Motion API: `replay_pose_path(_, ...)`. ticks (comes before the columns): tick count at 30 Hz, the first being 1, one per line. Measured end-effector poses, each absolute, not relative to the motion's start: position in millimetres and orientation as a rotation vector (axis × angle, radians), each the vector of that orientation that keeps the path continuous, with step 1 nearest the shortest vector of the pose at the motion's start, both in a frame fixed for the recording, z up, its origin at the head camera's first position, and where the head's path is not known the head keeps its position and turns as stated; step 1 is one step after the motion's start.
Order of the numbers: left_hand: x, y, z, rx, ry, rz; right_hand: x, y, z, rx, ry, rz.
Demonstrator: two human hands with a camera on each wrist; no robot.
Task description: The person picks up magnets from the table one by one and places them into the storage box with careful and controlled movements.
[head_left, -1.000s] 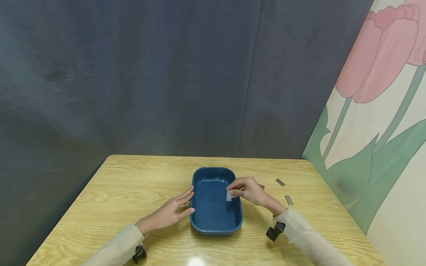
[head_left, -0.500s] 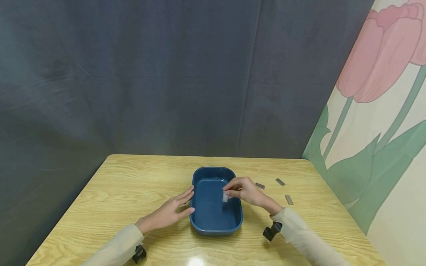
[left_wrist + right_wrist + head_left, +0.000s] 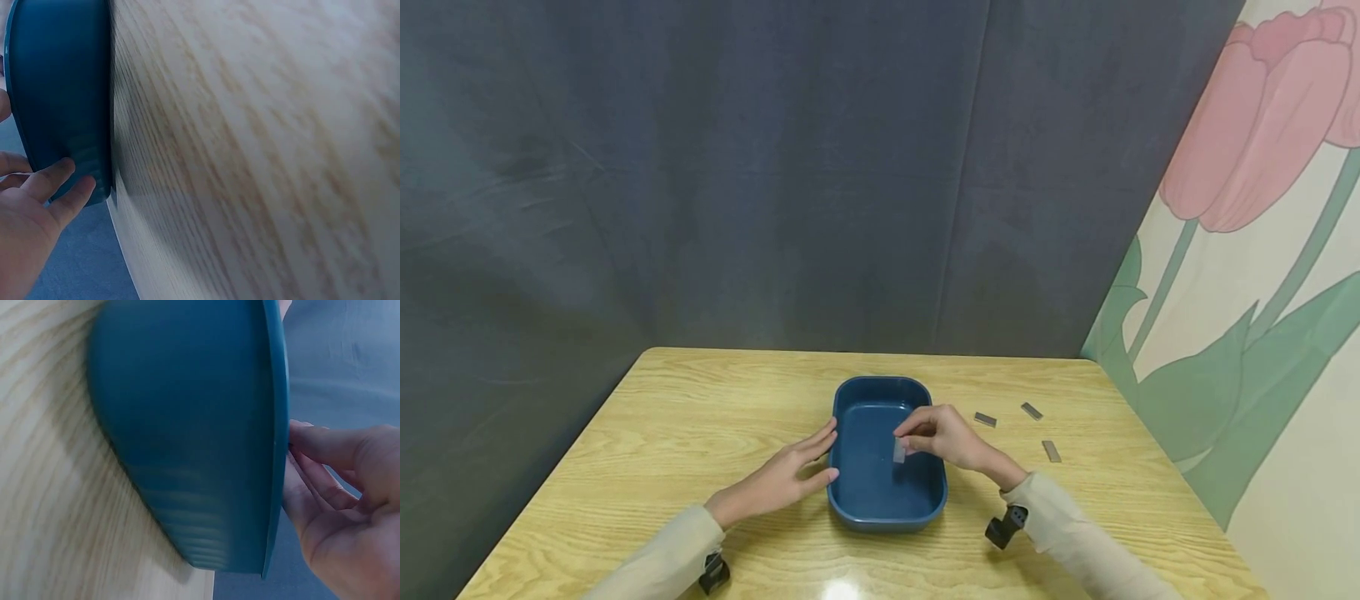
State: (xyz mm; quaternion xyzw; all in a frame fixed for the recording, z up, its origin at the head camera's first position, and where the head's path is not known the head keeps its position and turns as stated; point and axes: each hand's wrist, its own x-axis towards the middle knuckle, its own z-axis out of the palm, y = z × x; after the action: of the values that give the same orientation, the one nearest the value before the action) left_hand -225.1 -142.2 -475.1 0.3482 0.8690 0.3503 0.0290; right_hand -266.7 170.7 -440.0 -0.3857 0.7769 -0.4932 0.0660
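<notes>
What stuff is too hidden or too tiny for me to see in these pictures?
- Right wrist view: the pale piece in the right hand, hidden behind the blue tub.
- Head view: the pale piece's top end, covered by the right hand.
- Head view: any marks on the three gray pieces, too small.
- Head view: the rest of both sleeves, cut off by the bottom edge.
- Left wrist view: part of the left hand, cut off by the left edge.

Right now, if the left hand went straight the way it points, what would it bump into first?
The blue tub: the left hand looks to be touching its side wall, so there's no free space ahead. How hard it presses, I can't tell.
</notes>
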Motion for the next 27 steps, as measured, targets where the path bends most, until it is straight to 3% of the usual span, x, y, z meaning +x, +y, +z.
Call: replay_pose_path(27, -225, -143, -473, 1.032, 2.654, 1.088, -263, 154, -448, -1.199, 2.265, -1.453)
